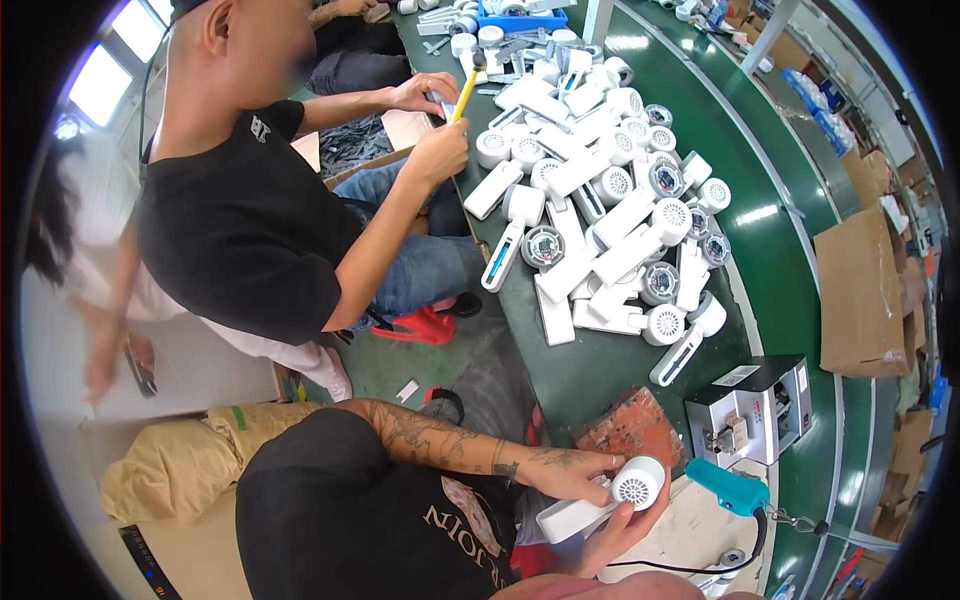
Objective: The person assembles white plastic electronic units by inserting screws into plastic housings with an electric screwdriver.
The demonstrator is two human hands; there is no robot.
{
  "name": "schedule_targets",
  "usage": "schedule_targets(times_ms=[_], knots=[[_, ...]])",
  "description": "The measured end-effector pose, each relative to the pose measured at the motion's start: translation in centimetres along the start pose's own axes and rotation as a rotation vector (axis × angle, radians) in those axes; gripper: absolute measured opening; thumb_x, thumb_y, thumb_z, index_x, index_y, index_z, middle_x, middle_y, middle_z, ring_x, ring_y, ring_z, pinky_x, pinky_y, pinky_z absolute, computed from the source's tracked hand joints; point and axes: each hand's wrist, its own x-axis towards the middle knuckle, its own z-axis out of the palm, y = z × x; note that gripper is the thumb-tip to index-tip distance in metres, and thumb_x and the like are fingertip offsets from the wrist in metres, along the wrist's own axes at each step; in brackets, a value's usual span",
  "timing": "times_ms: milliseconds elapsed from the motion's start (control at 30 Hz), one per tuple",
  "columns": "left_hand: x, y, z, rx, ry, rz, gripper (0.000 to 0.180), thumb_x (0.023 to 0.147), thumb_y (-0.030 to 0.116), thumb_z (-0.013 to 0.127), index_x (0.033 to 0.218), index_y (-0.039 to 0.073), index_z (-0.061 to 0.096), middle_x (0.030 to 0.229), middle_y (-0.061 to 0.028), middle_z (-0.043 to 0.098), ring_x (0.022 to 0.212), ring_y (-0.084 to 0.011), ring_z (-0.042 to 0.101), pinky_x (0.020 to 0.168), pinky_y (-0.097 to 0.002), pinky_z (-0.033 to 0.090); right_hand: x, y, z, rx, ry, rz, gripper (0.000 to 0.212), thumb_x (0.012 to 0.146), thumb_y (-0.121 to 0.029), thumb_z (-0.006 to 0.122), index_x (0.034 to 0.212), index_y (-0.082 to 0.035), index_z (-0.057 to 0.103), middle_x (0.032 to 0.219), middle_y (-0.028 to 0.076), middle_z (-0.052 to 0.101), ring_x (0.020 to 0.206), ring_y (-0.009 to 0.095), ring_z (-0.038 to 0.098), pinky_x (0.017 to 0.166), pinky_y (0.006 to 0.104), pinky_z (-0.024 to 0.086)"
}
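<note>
A white handheld device with a round slotted grille (pixel 590 505) is held between my two hands over the near end of the bench. My left hand (pixel 575 474), at the end of a tattooed forearm, closes on its neck beside the round head. From below, my right hand (pixel 628 528) wraps around the head, its thumb near the grille. The device's flat handle points to the lower left. Just right of my hands lies a teal electric screwdriver (pixel 727 487) with a black cord. Beyond my hands is a worn reddish block (pixel 635 430).
A large pile of similar white devices (pixel 600 220) covers the green bench (pixel 560 375) ahead. A grey-and-black bench machine (pixel 750 410) stands at right. At far left, a co-worker holds a yellow-handled hammer (pixel 467 90). Cardboard boxes (pixel 862 290) stand beyond the bench.
</note>
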Motion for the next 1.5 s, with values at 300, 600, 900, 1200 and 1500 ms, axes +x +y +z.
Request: schedule_targets(times_ms=[300,600,900,1200,1500], knots=[[-1.5,2.0,0.9,-0.332,0.000,-0.129,0.038,0.104,0.033,0.059,0.130,0.006,0.055,0.109,-0.0034,0.064,0.102,-0.0099,0.062,0.084,-0.0272,0.051,0.3,0.7,0.2,0.129,0.142,-0.035,0.088,0.091,-0.056,0.067,0.146,0.007,0.041,0.141,0.024,0.050,0.126,0.035,0.056,0.104,0.0458,0.046],[-0.5,0.2,2.5,-0.599,0.137,-0.089,0.043,0.107,0.037,0.053,0.141,0.011,0.047,0.113,0.0025,0.060,0.098,-0.0063,0.059,0.081,-0.0242,0.049,0.4,0.3,0.2,-0.263,0.233,-0.066,0.073,0.094,-0.048,0.064,0.144,0.003,0.047,0.131,0.017,0.053,0.116,0.029,0.055,0.099,0.0417,0.045],[-0.2,-2.6,4.5,-0.547,0.268,0.092,0.028,0.106,0.022,0.057,0.131,0.010,0.052,0.114,-0.0003,0.061,0.104,-0.0090,0.056,0.091,-0.0276,0.048,-5.1,-2.9,-0.7,-0.590,0.032,0.061,0.053,0.086,-0.015,0.071,0.134,0.004,0.059,0.101,0.010,0.059,0.085,0.019,0.049,0.076,0.0342,0.044],[0.1,1.3,2.4,-0.910,0.236,-0.113,0.039,0.110,0.041,0.043,0.122,0.005,0.055,0.104,-0.0053,0.067,0.081,-0.0138,0.065,0.075,-0.0287,0.054,-4.7,-1.9,-1.2,0.103,0.257,0.116,0.036,0.097,-0.006,0.060,0.127,0.010,0.050,0.112,0.018,0.067,0.099,0.018,0.063,0.091,0.0304,0.049],[-0.1,1.0,3.0,-0.615,0.228,-0.175,0.031,0.106,0.033,0.053,0.117,0.004,0.051,0.100,-0.0079,0.066,0.076,-0.0141,0.064,0.068,-0.0287,0.052,-1.3,3.2,-5.9,-1.117,0.344,-0.160,0.044,0.095,-0.018,0.068,0.133,0.003,0.056,0.117,0.014,0.063,0.101,0.022,0.059,0.088,0.0340,0.046]])
